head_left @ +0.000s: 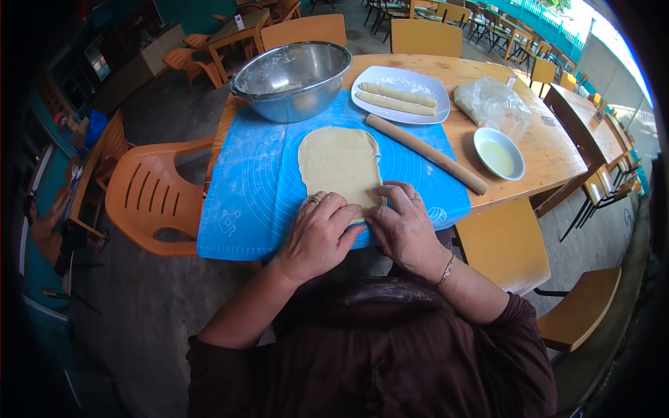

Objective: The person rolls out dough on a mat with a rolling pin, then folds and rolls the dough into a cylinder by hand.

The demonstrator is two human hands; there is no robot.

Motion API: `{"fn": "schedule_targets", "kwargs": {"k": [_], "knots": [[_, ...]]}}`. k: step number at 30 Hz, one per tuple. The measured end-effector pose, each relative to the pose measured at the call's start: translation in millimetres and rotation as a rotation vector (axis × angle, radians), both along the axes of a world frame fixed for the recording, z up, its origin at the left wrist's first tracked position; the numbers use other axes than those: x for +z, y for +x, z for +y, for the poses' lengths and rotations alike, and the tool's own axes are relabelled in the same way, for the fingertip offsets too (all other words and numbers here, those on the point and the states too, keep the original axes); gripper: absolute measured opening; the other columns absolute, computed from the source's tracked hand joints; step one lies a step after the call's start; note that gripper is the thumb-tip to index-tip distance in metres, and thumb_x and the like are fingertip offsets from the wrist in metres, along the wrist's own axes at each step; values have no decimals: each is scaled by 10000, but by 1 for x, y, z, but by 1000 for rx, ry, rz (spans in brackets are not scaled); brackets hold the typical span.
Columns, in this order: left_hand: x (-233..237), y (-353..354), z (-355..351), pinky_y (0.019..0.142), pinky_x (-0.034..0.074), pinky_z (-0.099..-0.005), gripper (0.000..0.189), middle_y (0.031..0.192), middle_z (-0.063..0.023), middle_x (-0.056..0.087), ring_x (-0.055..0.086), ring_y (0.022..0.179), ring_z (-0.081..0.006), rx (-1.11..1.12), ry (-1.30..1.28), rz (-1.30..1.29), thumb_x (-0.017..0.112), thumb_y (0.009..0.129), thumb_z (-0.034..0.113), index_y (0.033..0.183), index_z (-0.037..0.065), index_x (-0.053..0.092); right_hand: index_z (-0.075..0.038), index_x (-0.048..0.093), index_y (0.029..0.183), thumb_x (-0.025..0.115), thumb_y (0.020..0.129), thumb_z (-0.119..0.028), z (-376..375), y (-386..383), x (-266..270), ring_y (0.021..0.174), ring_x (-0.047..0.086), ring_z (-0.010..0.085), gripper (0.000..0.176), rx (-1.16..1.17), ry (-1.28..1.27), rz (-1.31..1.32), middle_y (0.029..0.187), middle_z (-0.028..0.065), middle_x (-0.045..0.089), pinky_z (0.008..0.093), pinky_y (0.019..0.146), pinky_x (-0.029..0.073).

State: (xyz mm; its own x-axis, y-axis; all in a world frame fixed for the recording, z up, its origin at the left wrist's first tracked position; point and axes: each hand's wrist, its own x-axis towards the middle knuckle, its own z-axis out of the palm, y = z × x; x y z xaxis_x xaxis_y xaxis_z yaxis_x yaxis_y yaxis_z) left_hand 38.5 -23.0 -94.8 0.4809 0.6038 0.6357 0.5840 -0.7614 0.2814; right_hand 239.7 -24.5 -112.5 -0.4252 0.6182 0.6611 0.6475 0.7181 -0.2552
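Wooden tables (240, 28) and chairs (426, 37) are filling the room beyond the hands, and an orange chair (157, 198) is standing to their left. Farther left, another person (47, 226) is sitting beside a bench (90, 188).

On the wooden tabletop (550, 143), a blue mat (240, 188) is lying beneath the work, its near edge hanging toward the wearer. Flat, pale dough (339, 161) is lying on the mat, stretching away from the hands, with its near edge under their fingers. The left hand (317, 233) is curling its fingers over the near left part of that edge; whether it is pinching the dough or only pressing on it, the view is not showing clearly. The right hand (408, 226) is pinching the near right corner between thumb and fingers. A bracelet (447, 270) is circling the right wrist.

Ahead of the left hand, past the dough, a metal bowl (293, 80) is sitting partly over the mat. Ahead of the right hand, a white plate (442, 90) is holding two long dough strips (396, 104) and some flour. A rolling pin (426, 153) is lying diagonally beyond the right hand, reaching over the mat's right edge. Farther right, a small dish (499, 155) is holding pale liquid, and a clear plastic bag (491, 104) is resting just behind it.
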Motion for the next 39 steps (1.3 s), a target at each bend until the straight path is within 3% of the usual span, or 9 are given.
{"fn": "schedule_targets", "kwargs": {"k": [10, 19, 32, 39], "knots": [[-12, -5, 10, 730, 486, -433, 105, 886, -120, 628, 617, 827, -324, -27, -56, 2, 733, 845, 56, 939, 10, 720, -34, 683, 988, 731, 792, -87, -9, 3, 1, 1171, 561, 401, 209, -13, 19, -14, 1178, 202, 592, 494, 981, 469], [-4, 0, 3, 787, 479, -423, 113, 889, -117, 629, 613, 845, -325, -14, 29, 61, 739, 838, 62, 939, 14, 722, -26, 687, 999, 721, 792, -86, -5, -1, 0, 1180, 557, 408, 218, -28, 16, -18, 1193, 210, 589, 494, 986, 469], [-4, -5, 10, 769, 480, -416, 76, 899, -114, 651, 608, 839, -314, -26, -41, 16, 745, 837, 70, 894, 24, 727, 7, 644, 993, 690, 870, -109, 4, -5, 1, 1185, 548, 421, 175, -47, -27, -17, 1152, 218, 575, 504, 1012, 443], [3, 1, 5, 775, 471, -413, 76, 884, -98, 645, 611, 836, -299, 42, 69, 14, 743, 833, 75, 897, 34, 737, -7, 654, 987, 709, 865, -137, 5, -6, -1, 1223, 529, 439, 187, -64, -6, -37, 1185, 224, 571, 514, 1034, 439]]}}
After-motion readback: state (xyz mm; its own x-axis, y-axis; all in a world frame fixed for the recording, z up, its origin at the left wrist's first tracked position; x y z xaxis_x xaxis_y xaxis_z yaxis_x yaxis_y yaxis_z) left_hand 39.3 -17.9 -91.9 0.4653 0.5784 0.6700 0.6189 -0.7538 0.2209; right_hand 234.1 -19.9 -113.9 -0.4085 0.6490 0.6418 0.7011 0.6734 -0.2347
